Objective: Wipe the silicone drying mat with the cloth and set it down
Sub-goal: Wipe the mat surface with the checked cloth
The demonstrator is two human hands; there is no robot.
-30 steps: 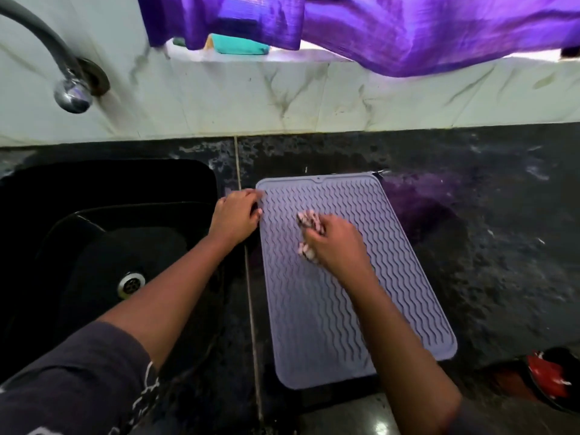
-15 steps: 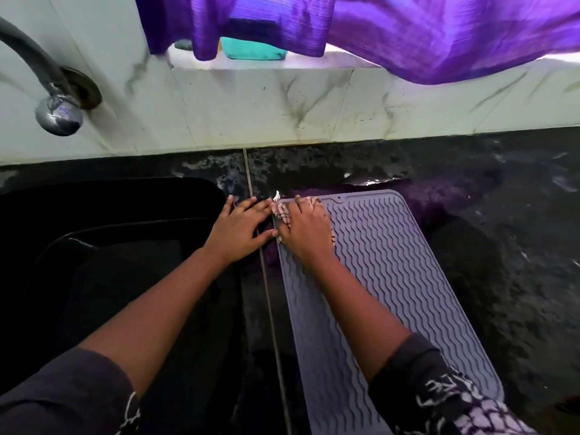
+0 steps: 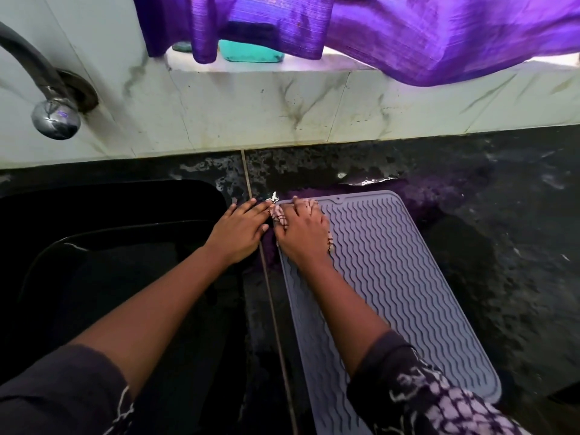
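A grey silicone drying mat [image 3: 398,277] with wavy ridges lies flat on the dark wet counter, right of the sink. My right hand [image 3: 301,230] presses a small patterned cloth [image 3: 277,215] onto the mat's far left corner; only the cloth's edges show around the fingers. My left hand [image 3: 241,230] lies flat with fingers apart on the counter just left of the mat's edge, touching the right hand's side and holding nothing.
A black sink [image 3: 110,246] fills the left, with a metal tap [image 3: 53,117] above it. A white marble backsplash [image 3: 282,108] runs behind the counter [image 3: 502,230]. Purple curtain fabric [image 3: 408,36] hangs over the ledge, where a teal object [image 3: 251,51] sits.
My right hand slid the cloth from the mat's upper middle to its far left corner. The left hand flattened beside the mat. The camera moved closer and left.
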